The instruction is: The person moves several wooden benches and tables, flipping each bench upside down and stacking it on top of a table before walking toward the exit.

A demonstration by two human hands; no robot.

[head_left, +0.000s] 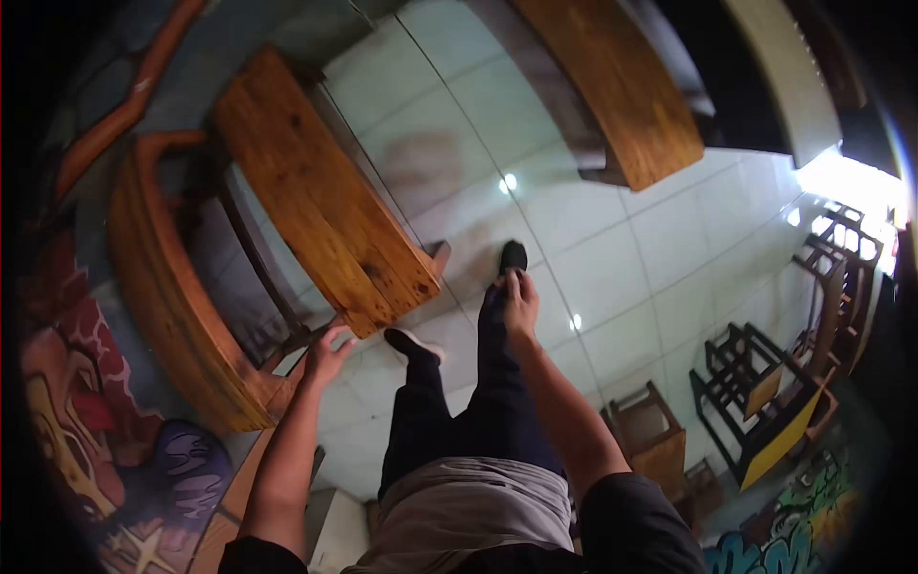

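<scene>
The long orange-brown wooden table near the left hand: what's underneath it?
A brown wooden leg pokes out at one corner; the orange-brown tabletop hides the rest.

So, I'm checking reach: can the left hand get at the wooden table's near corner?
Probably yes: the left hand looks empty, its fingers beside that corner of the wooden table, with nothing visible between.

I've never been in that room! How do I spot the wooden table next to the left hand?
Start from the big pale tiled floor and look at its left side in the picture. There, near the person's left hand, a long wooden table slants toward the top. Its flat, knotty plank top ends close to that hand, while the similar wooden top lies across the floor.
</scene>
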